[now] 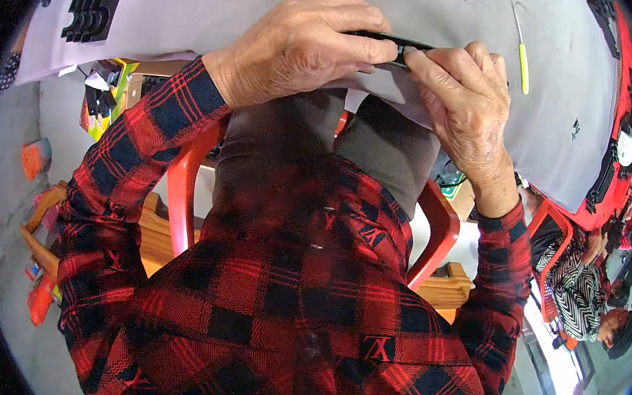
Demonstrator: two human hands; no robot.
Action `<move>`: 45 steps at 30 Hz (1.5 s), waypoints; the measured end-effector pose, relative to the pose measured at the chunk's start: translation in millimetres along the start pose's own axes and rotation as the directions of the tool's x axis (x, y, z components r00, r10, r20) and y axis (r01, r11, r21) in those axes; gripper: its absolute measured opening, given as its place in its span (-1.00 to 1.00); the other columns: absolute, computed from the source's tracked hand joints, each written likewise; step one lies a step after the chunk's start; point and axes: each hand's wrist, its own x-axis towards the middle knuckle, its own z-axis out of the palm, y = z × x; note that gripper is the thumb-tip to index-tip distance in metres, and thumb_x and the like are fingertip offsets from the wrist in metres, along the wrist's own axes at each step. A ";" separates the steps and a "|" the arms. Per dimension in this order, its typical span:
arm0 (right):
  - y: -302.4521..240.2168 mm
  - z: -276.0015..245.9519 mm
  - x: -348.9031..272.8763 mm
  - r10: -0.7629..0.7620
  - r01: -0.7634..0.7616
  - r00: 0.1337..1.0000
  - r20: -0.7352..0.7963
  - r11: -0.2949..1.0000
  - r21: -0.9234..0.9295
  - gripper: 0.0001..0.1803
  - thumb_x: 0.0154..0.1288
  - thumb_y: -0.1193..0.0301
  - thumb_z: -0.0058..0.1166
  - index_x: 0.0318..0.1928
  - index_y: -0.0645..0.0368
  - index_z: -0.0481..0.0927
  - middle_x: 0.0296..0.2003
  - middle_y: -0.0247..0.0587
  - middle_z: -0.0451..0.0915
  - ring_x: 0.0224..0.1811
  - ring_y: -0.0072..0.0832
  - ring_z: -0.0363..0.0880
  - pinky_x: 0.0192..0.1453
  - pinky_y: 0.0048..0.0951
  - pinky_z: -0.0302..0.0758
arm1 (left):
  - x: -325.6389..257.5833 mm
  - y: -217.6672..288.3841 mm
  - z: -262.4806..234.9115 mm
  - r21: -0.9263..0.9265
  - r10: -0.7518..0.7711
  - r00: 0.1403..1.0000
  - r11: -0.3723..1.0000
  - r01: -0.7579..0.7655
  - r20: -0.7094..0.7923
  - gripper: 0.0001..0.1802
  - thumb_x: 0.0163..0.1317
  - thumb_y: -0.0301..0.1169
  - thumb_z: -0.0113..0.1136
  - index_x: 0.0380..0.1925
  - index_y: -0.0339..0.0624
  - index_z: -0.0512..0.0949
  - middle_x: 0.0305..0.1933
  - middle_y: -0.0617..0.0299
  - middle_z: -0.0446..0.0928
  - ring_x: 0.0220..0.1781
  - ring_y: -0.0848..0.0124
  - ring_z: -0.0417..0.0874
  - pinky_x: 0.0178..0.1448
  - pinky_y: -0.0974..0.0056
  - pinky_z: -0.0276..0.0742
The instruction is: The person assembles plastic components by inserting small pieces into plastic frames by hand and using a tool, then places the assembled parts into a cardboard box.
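Both hands meet at the near edge of the grey bench (197, 10). The left hand (298, 47) is curled round one end of a thin black part (388, 40), thumb pressed along it. The right hand (464, 105) pinches the other end between thumb and forefinger. The part sits just above the bench edge, in front of the body; only a short dark strip of it shows between the hands.

Handling the part well, as judged from this grip:
- Keep both ends supported; a thin strip will likely flex or twist if one hand lets go.
- Work over the bench, not over the lap, so a dropped piece lands on the surface.
- Press with the thumb pads, not the nails, near the joint between the hands.

Nearby: a yellow-handled tool (523, 61) lies on the bench, apart from the right hand. A stack of black parts (94, 2) sits at the far left. A red tray (617, 147) runs along the right edge.

Not readable: most of the part is covered by the fingers, so its shape and full length cannot be told. Whether it is one piece or two being joined is unclear. The tray's contents are too small to identify.
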 end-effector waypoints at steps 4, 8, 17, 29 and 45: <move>6.3 -7.2 3.5 -0.033 0.031 0.998 0.051 0.999 0.032 -0.66 -0.03 0.38 0.29 -0.14 -0.06 0.66 -0.35 -0.53 0.46 -0.29 -0.45 0.41 -0.18 -0.37 0.30 | 2.5 -1.2 0.4 -0.076 -0.004 1.000 0.997 0.005 0.010 -0.69 0.06 -0.57 0.33 -0.14 -0.16 0.67 -0.14 0.11 0.61 -0.13 0.13 0.64 -0.05 0.16 0.58; 15.9 -10.4 10.6 -0.146 0.134 0.983 0.108 0.985 0.113 -0.63 -0.07 0.37 0.30 -0.14 0.02 0.65 -0.35 -0.45 0.44 -0.27 -0.42 0.41 -0.16 -0.34 0.31 | 6.7 -10.6 -2.4 -0.085 -0.008 0.997 0.996 0.014 0.072 -0.69 0.08 -0.51 0.33 -0.11 -0.17 0.66 -0.12 0.13 0.59 -0.09 0.12 0.63 0.00 0.15 0.57; 27.8 -11.2 15.3 -0.268 0.219 0.946 0.184 0.943 0.250 -0.56 -0.10 0.41 0.26 -0.10 0.18 0.62 -0.33 -0.32 0.37 -0.25 -0.31 0.39 -0.19 -0.30 0.33 | 13.7 -21.4 5.3 -0.260 0.318 0.934 0.899 -0.352 -0.163 -0.62 0.16 -0.51 0.39 0.01 -0.08 0.62 -0.23 0.21 0.56 -0.25 0.22 0.56 -0.28 0.23 0.54; 17.9 -5.8 7.7 -0.223 0.214 0.967 0.126 0.973 0.082 -0.66 0.05 0.38 0.22 -0.09 0.09 0.62 -0.31 -0.36 0.44 -0.19 -0.35 0.43 -0.11 -0.31 0.35 | 9.8 -28.6 8.3 -0.042 0.381 0.914 0.920 -0.390 -0.139 -0.74 0.10 -0.49 0.36 -0.16 -0.21 0.65 -0.24 0.10 0.52 -0.23 0.13 0.55 -0.16 0.15 0.52; -9.2 -8.9 -10.1 0.202 -0.185 0.977 -0.066 0.961 0.206 -0.67 0.12 0.50 0.10 -0.05 0.15 0.62 -0.29 -0.17 0.58 -0.20 -0.18 0.52 -0.04 -0.21 0.46 | 26.0 6.2 -3.8 -0.025 -0.069 0.977 0.997 0.076 0.202 -0.66 0.10 -0.41 0.33 -0.08 -0.20 0.64 -0.07 0.16 0.55 0.01 0.09 0.60 0.07 0.13 0.54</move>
